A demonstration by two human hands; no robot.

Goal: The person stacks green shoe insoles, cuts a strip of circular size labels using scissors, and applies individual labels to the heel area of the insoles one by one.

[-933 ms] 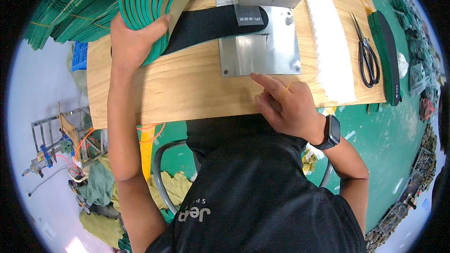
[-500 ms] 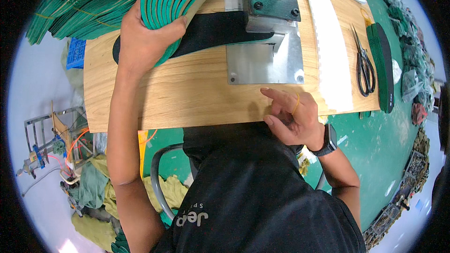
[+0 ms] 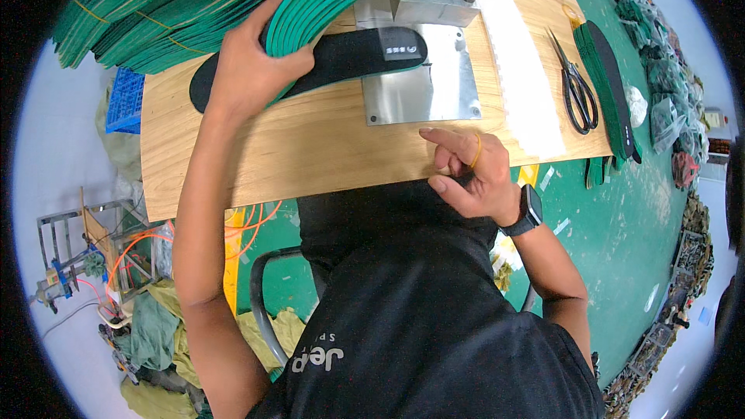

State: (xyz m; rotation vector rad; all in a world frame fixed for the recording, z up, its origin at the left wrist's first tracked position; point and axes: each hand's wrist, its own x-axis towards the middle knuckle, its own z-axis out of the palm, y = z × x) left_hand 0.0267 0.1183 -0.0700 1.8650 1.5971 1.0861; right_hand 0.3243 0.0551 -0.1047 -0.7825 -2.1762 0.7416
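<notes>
My left hand (image 3: 260,70) is closed round a fanned stack of green insoles (image 3: 330,0) above the table's left part. Beneath that hand lies a black insole (image 3: 349,54) with a green underside; its right end, bearing a pale printed mark, rests on a shiny metal plate (image 3: 423,101). Over the plate is the metal block of a press (image 3: 434,8), with a gap showing between block and insole. Near the table's front edge, my right hand (image 3: 475,174) is empty, forefinger stretched out and thumb apart, other fingers curled. A yellow band circles one finger.
Banded bundles of green insoles (image 3: 167,12) fill the far left of the wooden table (image 3: 310,155). A white strip (image 3: 524,70) runs right of the press. Black-handled scissors (image 3: 578,97) and another insole stack (image 3: 605,85) lie at the right edge.
The press block has risen off the black insole, uncovering the pale mark on its end. The view has shifted slightly. Both hands keep nearly the same pose.
</notes>
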